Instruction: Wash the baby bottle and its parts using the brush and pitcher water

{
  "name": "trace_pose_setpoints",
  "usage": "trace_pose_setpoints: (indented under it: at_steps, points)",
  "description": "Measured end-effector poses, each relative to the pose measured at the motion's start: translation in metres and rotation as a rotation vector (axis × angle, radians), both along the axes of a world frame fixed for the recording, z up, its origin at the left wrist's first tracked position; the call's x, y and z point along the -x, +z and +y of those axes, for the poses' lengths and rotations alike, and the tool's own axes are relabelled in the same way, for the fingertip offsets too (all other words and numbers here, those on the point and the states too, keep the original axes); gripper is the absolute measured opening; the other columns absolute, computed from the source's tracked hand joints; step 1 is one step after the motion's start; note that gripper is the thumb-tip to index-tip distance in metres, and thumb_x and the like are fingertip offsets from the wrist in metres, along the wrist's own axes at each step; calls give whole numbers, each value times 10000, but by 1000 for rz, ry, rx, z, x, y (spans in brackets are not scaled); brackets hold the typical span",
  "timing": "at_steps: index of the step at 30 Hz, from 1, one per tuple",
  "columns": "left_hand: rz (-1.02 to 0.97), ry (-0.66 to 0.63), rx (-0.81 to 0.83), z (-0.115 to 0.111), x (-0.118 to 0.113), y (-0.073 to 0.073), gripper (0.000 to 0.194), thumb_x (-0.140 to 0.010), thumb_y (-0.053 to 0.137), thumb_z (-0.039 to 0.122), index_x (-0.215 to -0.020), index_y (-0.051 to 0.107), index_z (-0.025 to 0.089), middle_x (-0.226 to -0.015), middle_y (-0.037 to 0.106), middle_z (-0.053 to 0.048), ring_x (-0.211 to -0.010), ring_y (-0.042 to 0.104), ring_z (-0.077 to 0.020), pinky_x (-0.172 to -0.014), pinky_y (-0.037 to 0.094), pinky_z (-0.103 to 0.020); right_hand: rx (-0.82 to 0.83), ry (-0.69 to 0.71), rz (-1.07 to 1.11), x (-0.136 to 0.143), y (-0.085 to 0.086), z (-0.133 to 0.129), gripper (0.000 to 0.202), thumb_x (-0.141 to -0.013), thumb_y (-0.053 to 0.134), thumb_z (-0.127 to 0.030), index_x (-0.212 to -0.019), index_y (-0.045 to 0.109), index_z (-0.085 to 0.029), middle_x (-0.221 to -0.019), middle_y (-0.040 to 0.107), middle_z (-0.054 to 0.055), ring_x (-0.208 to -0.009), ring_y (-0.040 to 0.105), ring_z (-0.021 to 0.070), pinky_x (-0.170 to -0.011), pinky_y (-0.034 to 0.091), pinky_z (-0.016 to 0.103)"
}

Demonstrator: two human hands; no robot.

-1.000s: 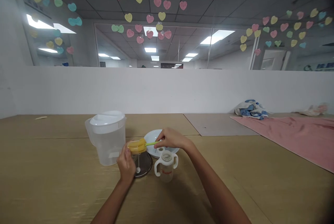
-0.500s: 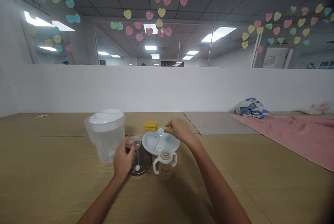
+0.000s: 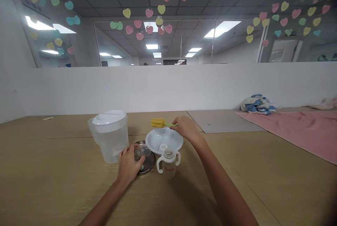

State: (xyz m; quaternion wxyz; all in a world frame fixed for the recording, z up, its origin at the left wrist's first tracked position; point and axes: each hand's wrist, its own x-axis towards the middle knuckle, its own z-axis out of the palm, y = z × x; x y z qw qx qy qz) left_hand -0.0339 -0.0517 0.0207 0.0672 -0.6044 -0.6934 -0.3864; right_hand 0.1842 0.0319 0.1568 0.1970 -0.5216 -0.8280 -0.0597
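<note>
My right hand [image 3: 185,127] pinches the thin green handle of a bottle brush with a yellow sponge head [image 3: 158,123], held level over the far edge of a white bowl [image 3: 150,145]. A small white piece [image 3: 163,147] lies in the bowl at its near side. My left hand [image 3: 129,162] is low over a round metal tray [image 3: 150,165], thumb and fingers curved round a clear plastic cap [image 3: 143,151]. My fingers partly cover the cap and tray. An open baby bottle [image 3: 169,168] with two white handles stands upright in front of the bowl.
Left of the tray stands a translucent lidded pitcher [image 3: 113,141]. A pink cloth [image 3: 295,127] covers the table's right side, with a crumpled blue-and-white cloth [image 3: 258,104] by the wall. A small flat pale piece [image 3: 48,118] lies far left.
My left hand has lowered the clear cap to the tray, and its hanging straw is now mostly hidden. The brush in my right hand has shifted slightly right and up.
</note>
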Motion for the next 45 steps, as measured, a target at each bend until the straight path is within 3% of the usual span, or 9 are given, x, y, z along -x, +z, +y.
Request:
trace_pose_setpoints:
  at_steps: [8, 16, 19, 23, 30, 34, 39, 42, 45]
  points:
    - [24, -123, 129, -7, 7, -7, 328, -692, 496, 250, -1010, 559, 201, -1026, 638, -52, -1021, 511, -246, -909, 329, -418, 16, -1, 2, 1, -1, 1, 257, -767, 599, -367, -904, 702, -177, -911, 690, 83, -857, 615, 208, -639, 383, 249]
    - [133, -125, 56, -1, -8, 12, 273, -778, 486, 395, -933, 591, 197, -959, 623, -66, -948, 526, -247, -871, 344, -415, 17, 4, 5, -2, -3, 4, 261, -761, 599, -377, -896, 707, -182, -912, 688, 85, -853, 613, 204, -634, 389, 244]
    - [143, -179, 26, 10, -19, 24, 264, -817, 434, 388, -898, 611, 210, -957, 605, -62, -942, 516, -232, -847, 356, -391, 12, -4, 7, -1, -3, 3, 264, -764, 600, -379, -907, 703, -182, -929, 683, 90, -875, 608, 208, -661, 397, 250]
    - [227, -185, 230, 36, -42, 34, 248, -797, 441, 290, -866, 678, 275, -1003, 595, -63, -1007, 482, -270, -852, 323, -458, 24, 0, 13, 0, -3, 2, 250, -755, 611, -372, -899, 704, -190, -920, 685, 85, -857, 610, 204, -658, 398, 251]
    - [250, -250, 312, 77, -60, 30, 147, -678, 566, 256, -641, 695, 196, -803, 620, -114, -911, 512, -313, -804, 336, -510, 45, -10, 8, -1, -2, 3, 230, -749, 616, -362, -868, 710, -189, -897, 687, 81, -833, 614, 202, -633, 392, 250]
    - [225, -308, 294, 75, -52, 34, 95, -656, 585, 226, -602, 647, 180, -806, 597, -93, -882, 543, -276, -815, 377, -471, 73, -28, -13, -6, 1, 1, 223, -729, 635, -351, -856, 711, -182, -887, 685, 86, -838, 613, 202, -641, 389, 249]
    - [112, -332, 142, 53, -25, 37, 263, -854, 375, 308, -909, 592, 171, -1026, 508, -93, -954, 532, -181, -845, 432, -339, 225, 77, 51, -16, 12, -8, 249, -741, 594, -377, -844, 714, -184, -786, 681, 66, -674, 586, 148, -546, 356, 228]
    - [-48, -385, -93, 41, -6, 29, 261, -863, 380, 349, -983, 551, 193, -1039, 483, -78, -1025, 500, -194, -879, 435, -353, 440, 270, 46, -16, 13, -11, 272, -742, 571, -406, -804, 716, -185, -624, 644, 21, -496, 497, 94, -473, 311, 216]
    - [-88, -359, -165, 31, 7, 14, 233, -869, 389, 369, -917, 545, 203, -1063, 472, -71, -1043, 493, -195, -911, 423, -359, 362, 201, 34, -9, 9, -10, 247, -735, 583, -383, -779, 718, -182, -613, 641, 25, -522, 513, 101, -482, 300, 218]
